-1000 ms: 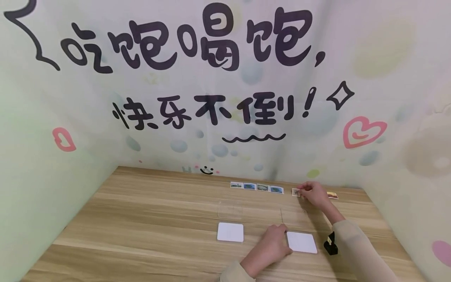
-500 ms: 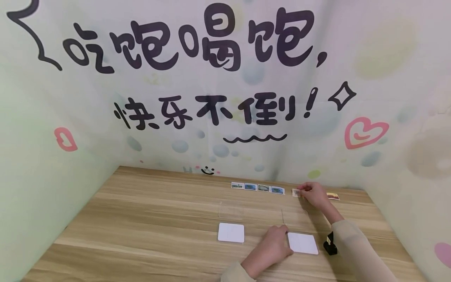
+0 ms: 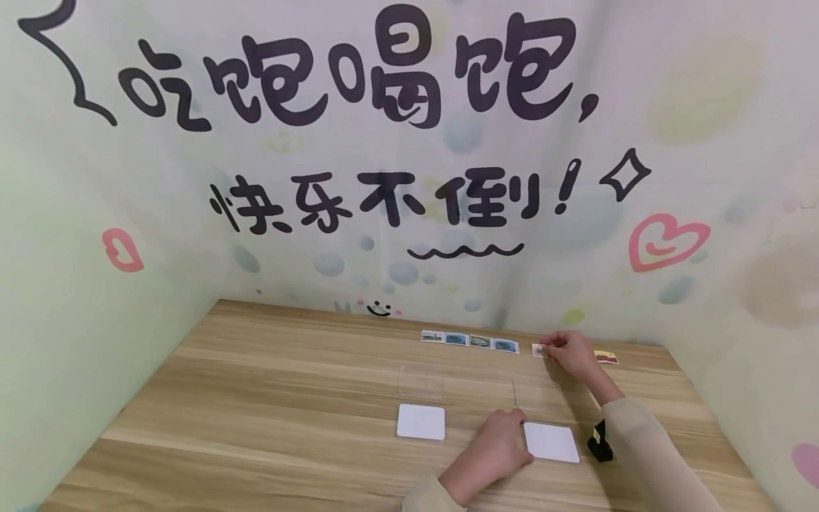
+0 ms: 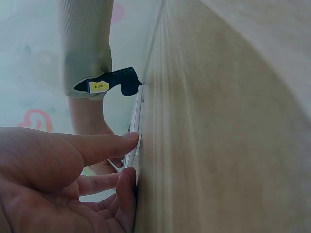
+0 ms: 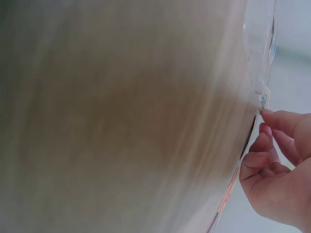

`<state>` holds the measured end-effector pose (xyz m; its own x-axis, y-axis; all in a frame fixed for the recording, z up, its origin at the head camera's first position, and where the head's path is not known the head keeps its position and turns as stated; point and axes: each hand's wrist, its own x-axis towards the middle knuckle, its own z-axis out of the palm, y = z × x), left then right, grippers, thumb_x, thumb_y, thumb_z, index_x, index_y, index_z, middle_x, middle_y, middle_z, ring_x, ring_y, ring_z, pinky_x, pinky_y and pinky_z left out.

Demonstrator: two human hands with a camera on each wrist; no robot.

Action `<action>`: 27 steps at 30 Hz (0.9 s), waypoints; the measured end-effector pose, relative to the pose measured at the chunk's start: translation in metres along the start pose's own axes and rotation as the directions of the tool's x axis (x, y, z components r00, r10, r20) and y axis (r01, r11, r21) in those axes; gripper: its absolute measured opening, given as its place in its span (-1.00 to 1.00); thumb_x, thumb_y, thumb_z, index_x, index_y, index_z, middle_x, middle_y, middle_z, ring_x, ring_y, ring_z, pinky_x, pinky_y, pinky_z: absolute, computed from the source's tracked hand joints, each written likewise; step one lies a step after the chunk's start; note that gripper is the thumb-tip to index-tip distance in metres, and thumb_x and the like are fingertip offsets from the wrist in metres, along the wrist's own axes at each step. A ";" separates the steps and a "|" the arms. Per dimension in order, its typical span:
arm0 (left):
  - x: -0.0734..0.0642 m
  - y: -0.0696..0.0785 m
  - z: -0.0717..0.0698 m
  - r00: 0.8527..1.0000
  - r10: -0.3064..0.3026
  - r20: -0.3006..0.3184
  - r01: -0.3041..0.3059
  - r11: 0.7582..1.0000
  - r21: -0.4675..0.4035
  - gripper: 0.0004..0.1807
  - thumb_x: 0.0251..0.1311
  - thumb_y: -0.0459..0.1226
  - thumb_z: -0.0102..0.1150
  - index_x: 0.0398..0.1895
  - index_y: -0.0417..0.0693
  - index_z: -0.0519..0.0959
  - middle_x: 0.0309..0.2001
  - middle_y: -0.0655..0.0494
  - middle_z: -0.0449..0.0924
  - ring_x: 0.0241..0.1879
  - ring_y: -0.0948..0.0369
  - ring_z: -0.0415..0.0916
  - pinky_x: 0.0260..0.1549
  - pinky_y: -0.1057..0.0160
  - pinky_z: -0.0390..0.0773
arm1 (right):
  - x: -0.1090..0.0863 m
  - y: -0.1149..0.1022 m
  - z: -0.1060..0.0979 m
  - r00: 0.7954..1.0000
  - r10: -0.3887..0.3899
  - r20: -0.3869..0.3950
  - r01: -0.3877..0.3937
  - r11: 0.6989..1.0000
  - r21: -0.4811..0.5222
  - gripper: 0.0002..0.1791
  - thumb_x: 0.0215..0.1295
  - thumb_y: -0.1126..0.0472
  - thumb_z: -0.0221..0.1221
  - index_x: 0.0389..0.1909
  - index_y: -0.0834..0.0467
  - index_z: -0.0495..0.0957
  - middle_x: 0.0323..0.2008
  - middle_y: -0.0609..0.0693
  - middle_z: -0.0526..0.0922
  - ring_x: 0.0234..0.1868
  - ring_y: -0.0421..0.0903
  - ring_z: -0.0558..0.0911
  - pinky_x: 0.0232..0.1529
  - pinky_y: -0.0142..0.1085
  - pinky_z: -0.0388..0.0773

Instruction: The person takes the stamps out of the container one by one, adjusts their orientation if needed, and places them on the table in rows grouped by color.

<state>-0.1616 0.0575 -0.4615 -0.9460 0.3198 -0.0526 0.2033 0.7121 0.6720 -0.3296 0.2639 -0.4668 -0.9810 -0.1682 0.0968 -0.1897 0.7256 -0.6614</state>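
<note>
My right hand [image 3: 572, 355] pinches a small picture stamp [image 3: 539, 350] at the back right of the table. The stamp's left end shows; the rest is hidden by the fingers. In the right wrist view, thumb and fingertips meet beside the stamp [image 5: 264, 100], close to the wood. My left hand [image 3: 495, 444] rests on the table, bent fingers and thumb right at the left edge of a white card [image 3: 552, 442]. From the left wrist, the thumb [image 4: 104, 147] lies along the card's edge, and the other fingers curl beneath it without closing round it.
A row of several stamps [image 3: 470, 341] lies left of my right hand; a yellow-red stamp [image 3: 606, 357] lies right. Another white card [image 3: 421, 422] and clear plastic sheets [image 3: 420, 382] lie mid-table. A small black object [image 3: 600, 446] with a yellow label stands beside the right card.
</note>
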 end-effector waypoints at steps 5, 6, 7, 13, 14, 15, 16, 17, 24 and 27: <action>0.000 0.001 0.000 1.000 -0.006 0.005 0.006 1.000 0.004 -0.47 0.11 -0.25 0.60 0.14 -0.14 0.62 -0.09 -0.01 0.64 -0.04 0.23 0.56 0.00 0.37 0.57 | 0.000 0.002 -0.002 1.000 -0.007 0.007 0.007 1.000 -0.018 -0.87 0.42 0.42 0.23 -0.19 0.46 0.67 -0.31 0.25 0.72 -0.37 -0.10 0.51 -0.38 -0.34 0.45; 0.000 0.002 0.000 1.000 -0.007 0.006 0.007 1.000 0.004 -0.47 0.11 -0.25 0.60 0.14 -0.14 0.62 -0.09 -0.01 0.64 -0.04 0.23 0.56 0.01 0.37 0.57 | 0.000 0.002 -0.002 1.000 -0.005 0.009 0.005 1.000 -0.021 -0.87 0.42 0.42 0.23 -0.18 0.45 0.68 -0.30 0.25 0.72 -0.36 -0.10 0.51 -0.38 -0.34 0.45; 0.000 0.002 0.000 1.000 -0.009 0.008 0.009 1.000 0.004 -0.47 0.12 -0.25 0.60 0.15 -0.14 0.62 -0.08 -0.01 0.63 -0.04 0.23 0.56 0.01 0.37 0.57 | 0.000 0.002 -0.002 1.000 -0.006 0.012 0.006 1.000 -0.025 -0.87 0.43 0.42 0.23 -0.18 0.45 0.68 -0.29 0.26 0.72 -0.35 -0.09 0.51 -0.37 -0.33 0.45; 0.000 0.003 0.001 1.000 -0.012 0.011 0.011 1.000 0.001 -0.47 0.12 -0.25 0.60 0.15 -0.14 0.62 -0.09 -0.01 0.63 -0.04 0.22 0.56 0.01 0.37 0.57 | -0.002 0.003 -0.004 1.000 -0.011 0.020 0.011 1.000 -0.017 -0.84 0.43 0.41 0.23 -0.15 0.46 0.68 -0.27 0.26 0.73 -0.35 -0.10 0.52 -0.37 -0.34 0.45; 0.000 0.003 0.001 1.000 -0.012 0.009 0.012 1.000 0.001 -0.47 0.11 -0.25 0.60 0.15 -0.14 0.62 -0.09 -0.01 0.63 -0.04 0.22 0.56 0.01 0.36 0.57 | -0.002 0.004 -0.004 1.000 -0.014 0.019 0.014 1.000 -0.009 -0.84 0.43 0.41 0.23 -0.15 0.47 0.68 -0.29 0.25 0.73 -0.36 -0.11 0.51 -0.38 -0.35 0.45; 0.000 0.004 0.001 1.000 -0.011 0.008 0.011 1.000 0.001 -0.47 0.11 -0.25 0.61 0.14 -0.14 0.62 -0.09 -0.01 0.63 -0.05 0.22 0.56 0.01 0.36 0.57 | -0.003 0.004 -0.005 1.000 -0.018 0.016 0.018 1.000 -0.004 -0.84 0.42 0.40 0.23 -0.15 0.47 0.68 -0.32 0.23 0.73 -0.38 -0.12 0.51 -0.40 -0.36 0.45; 0.000 0.004 0.001 1.000 -0.008 0.008 0.008 1.000 0.002 -0.47 0.11 -0.25 0.61 0.14 -0.14 0.62 -0.09 -0.02 0.63 -0.04 0.22 0.57 0.01 0.36 0.57 | -0.004 0.004 -0.005 1.000 -0.019 0.012 0.019 1.000 0.004 -0.84 0.42 0.41 0.24 -0.16 0.48 0.68 -0.34 0.20 0.73 -0.39 -0.13 0.51 -0.41 -0.36 0.45; -0.001 0.004 0.001 1.000 -0.006 0.006 0.006 1.000 0.001 -0.47 0.11 -0.25 0.61 0.14 -0.14 0.62 -0.09 -0.02 0.63 -0.04 0.22 0.57 0.02 0.36 0.57 | -0.005 0.004 -0.005 1.000 -0.022 0.009 0.022 1.000 0.013 -0.84 0.41 0.41 0.25 -0.16 0.48 0.67 -0.36 0.19 0.73 -0.40 -0.14 0.52 -0.42 -0.37 0.45; -0.002 0.002 0.002 1.000 0.001 0.006 -0.001 1.000 -0.021 -0.47 0.11 -0.27 0.61 0.14 -0.16 0.62 -0.10 -0.03 0.62 -0.05 0.21 0.55 0.02 0.36 0.57 | -0.012 0.000 -0.008 1.000 0.001 0.005 -0.001 1.000 0.009 -0.80 0.44 0.36 0.24 -0.11 0.46 0.68 -0.34 0.19 0.75 -0.38 -0.16 0.58 -0.39 -0.35 0.47; -0.002 0.002 0.002 1.000 -0.005 0.004 0.005 1.000 -0.027 -0.46 0.10 -0.27 0.61 0.14 -0.16 0.62 -0.09 -0.04 0.62 -0.04 0.20 0.56 0.03 0.35 0.57 | -0.017 -0.007 -0.012 1.000 0.009 0.010 -0.009 1.000 0.001 -0.77 0.48 0.32 0.22 -0.08 0.45 0.68 -0.27 0.25 0.75 -0.32 -0.12 0.59 -0.36 -0.32 0.47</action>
<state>-0.1593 0.0592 -0.4614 -0.9460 0.3188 -0.0589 0.1917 0.6965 0.6915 -0.3120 0.2697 -0.4548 -0.9822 -0.1683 0.0836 -0.1809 0.7262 -0.6632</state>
